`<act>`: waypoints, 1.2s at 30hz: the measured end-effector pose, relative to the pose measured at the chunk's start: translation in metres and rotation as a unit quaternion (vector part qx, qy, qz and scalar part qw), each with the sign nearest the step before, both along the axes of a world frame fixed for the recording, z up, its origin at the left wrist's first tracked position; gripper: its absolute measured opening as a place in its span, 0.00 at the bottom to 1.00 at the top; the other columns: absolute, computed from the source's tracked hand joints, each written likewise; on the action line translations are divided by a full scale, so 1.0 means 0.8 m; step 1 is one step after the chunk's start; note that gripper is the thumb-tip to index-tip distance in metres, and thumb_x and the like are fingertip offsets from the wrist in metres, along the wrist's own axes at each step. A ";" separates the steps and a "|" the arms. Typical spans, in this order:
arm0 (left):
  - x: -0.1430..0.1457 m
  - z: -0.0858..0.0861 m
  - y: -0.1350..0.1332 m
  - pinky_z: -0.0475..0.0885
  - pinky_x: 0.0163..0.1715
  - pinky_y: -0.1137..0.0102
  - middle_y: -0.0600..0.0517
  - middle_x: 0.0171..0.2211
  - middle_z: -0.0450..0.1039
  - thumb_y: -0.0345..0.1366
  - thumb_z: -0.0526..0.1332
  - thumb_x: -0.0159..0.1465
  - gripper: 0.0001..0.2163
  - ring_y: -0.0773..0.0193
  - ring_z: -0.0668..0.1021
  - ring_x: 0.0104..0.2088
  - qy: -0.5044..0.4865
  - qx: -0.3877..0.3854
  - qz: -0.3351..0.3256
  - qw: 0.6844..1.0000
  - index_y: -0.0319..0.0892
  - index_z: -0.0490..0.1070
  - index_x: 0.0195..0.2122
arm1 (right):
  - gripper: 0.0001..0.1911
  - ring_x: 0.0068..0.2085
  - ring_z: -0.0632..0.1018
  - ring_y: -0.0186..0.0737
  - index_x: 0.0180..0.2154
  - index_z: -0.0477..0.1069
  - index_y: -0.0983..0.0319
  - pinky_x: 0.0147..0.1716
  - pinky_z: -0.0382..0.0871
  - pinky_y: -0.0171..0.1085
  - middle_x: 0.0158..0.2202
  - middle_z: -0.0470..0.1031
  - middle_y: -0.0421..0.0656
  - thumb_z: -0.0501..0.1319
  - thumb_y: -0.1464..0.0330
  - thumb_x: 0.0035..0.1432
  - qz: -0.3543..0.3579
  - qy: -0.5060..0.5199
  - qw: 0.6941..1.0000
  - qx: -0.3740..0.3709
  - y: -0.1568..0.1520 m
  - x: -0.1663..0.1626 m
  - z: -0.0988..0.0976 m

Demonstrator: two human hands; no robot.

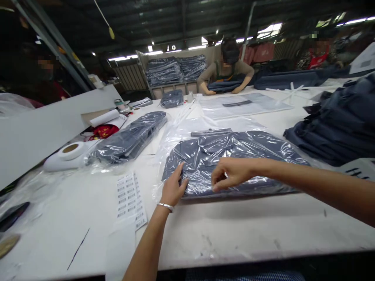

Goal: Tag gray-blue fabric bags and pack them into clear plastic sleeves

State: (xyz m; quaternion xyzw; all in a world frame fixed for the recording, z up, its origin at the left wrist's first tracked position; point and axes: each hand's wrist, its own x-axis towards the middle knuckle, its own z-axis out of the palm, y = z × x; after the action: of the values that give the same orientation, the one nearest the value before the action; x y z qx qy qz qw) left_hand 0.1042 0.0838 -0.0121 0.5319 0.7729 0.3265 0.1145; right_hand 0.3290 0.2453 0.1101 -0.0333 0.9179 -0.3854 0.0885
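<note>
A folded dark blue garment in a clear plastic bag (234,156) lies on the white table (234,230) in front of me. My left hand (173,187), with a silver bangle on the wrist, rests flat on the bag's near left corner, fingers stretched out. My right hand (231,173) hovers on the bag's near edge with thumb and fingers pinched together; what they pinch is too small to make out. A sheet of barcode stickers (130,199) lies just left of my left hand.
Another bagged garment (131,136) and a white tape roll (70,150) lie at left. Stacked dark garments (340,125) sit at right. Empty plastic bags (243,105) lie farther back, where a person (228,70) folds clothing. A white board (38,125) leans at left.
</note>
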 end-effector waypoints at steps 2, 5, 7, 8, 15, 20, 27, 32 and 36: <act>0.002 -0.001 -0.001 0.72 0.54 0.60 0.51 0.67 0.58 0.36 0.57 0.64 0.31 0.59 0.77 0.52 -0.022 0.012 0.008 1.000 0.53 0.49 0.68 | 0.15 0.26 0.74 0.32 0.34 0.79 0.63 0.28 0.64 0.30 0.24 0.76 0.40 0.63 0.58 0.59 0.029 -0.036 0.999 -0.016 0.016 -0.050 -0.017; 0.005 -0.002 -0.002 0.72 0.54 0.61 0.50 0.66 0.59 0.36 0.58 0.64 0.32 0.58 0.76 0.53 -0.032 0.025 0.014 0.999 0.52 0.49 0.68 | 0.16 0.25 0.73 0.31 0.32 0.78 0.64 0.27 0.62 0.30 0.23 0.75 0.38 0.63 0.57 0.58 0.065 -0.070 0.995 0.012 0.036 -0.114 -0.046; 0.007 -0.003 -0.002 0.72 0.53 0.62 0.50 0.65 0.61 0.36 0.58 0.64 0.32 0.57 0.75 0.54 -0.027 0.027 0.020 0.999 0.52 0.49 0.68 | 0.15 0.24 0.72 0.30 0.31 0.77 0.64 0.27 0.60 0.30 0.22 0.75 0.37 0.64 0.57 0.57 0.080 -0.079 0.991 0.071 0.047 -0.147 -0.064; 0.007 -0.004 -0.002 0.72 0.54 0.61 0.50 0.65 0.62 0.36 0.58 0.64 0.32 0.57 0.75 0.54 -0.023 0.027 0.024 0.999 0.52 0.49 0.68 | 0.15 0.24 0.71 0.30 0.30 0.77 0.63 0.26 0.59 0.30 0.22 0.75 0.37 0.64 0.57 0.57 0.085 -0.086 0.987 0.108 0.051 -0.161 -0.071; 0.014 -0.012 0.001 0.71 0.55 0.61 0.50 0.63 0.64 0.34 0.57 0.64 0.30 0.56 0.74 0.56 0.015 0.031 0.055 0.998 0.50 0.51 0.67 | 0.22 0.26 0.72 0.37 0.25 0.77 0.60 0.30 0.55 0.35 0.21 0.75 0.39 0.65 0.47 0.51 0.095 -0.119 0.930 0.334 0.058 -0.210 -0.092; 0.016 -0.015 0.004 0.70 0.56 0.61 0.50 0.63 0.64 0.34 0.56 0.65 0.28 0.57 0.74 0.56 0.038 0.030 0.057 0.997 0.50 0.52 0.67 | 0.28 0.26 0.72 0.37 0.25 0.76 0.60 0.29 0.55 0.34 0.21 0.75 0.40 0.63 0.41 0.48 0.037 -0.124 0.924 0.359 0.073 -0.214 -0.107; 0.014 -0.009 0.006 0.71 0.54 0.59 0.48 0.61 0.67 0.36 0.57 0.65 0.29 0.55 0.74 0.55 0.028 0.003 0.066 0.997 0.50 0.52 0.67 | 0.18 0.37 0.76 0.45 0.34 0.77 0.63 0.29 0.56 0.35 0.36 0.79 0.50 0.60 0.54 0.61 -0.188 0.018 0.892 0.412 0.091 -0.166 -0.087; 0.006 -0.014 0.007 0.69 0.57 0.56 0.51 0.62 0.66 0.36 0.61 0.61 0.27 0.54 0.73 0.57 -0.036 0.027 0.063 0.997 0.52 0.61 0.63 | 0.24 0.26 0.74 0.36 0.27 0.74 0.64 0.28 0.62 0.34 0.26 0.77 0.44 0.55 0.52 0.64 -0.279 0.061 0.956 0.066 0.018 -0.048 -0.077; -0.018 -0.014 0.012 0.72 0.54 0.60 0.48 0.55 0.74 0.39 0.64 0.58 0.18 0.54 0.76 0.54 -0.143 0.087 0.048 0.985 0.46 0.75 0.51 | 0.29 0.24 0.76 0.34 0.35 0.75 0.66 0.25 0.70 0.33 0.29 0.78 0.47 0.56 0.45 0.60 -0.346 -0.112 0.844 -0.394 -0.058 0.062 -0.128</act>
State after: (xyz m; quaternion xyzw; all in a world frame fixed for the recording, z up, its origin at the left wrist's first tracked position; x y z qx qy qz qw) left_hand 0.0897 0.0933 -0.0230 0.4501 0.7416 0.4705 0.1614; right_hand 0.3786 0.1987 0.0077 0.2981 0.6247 -0.7210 0.0306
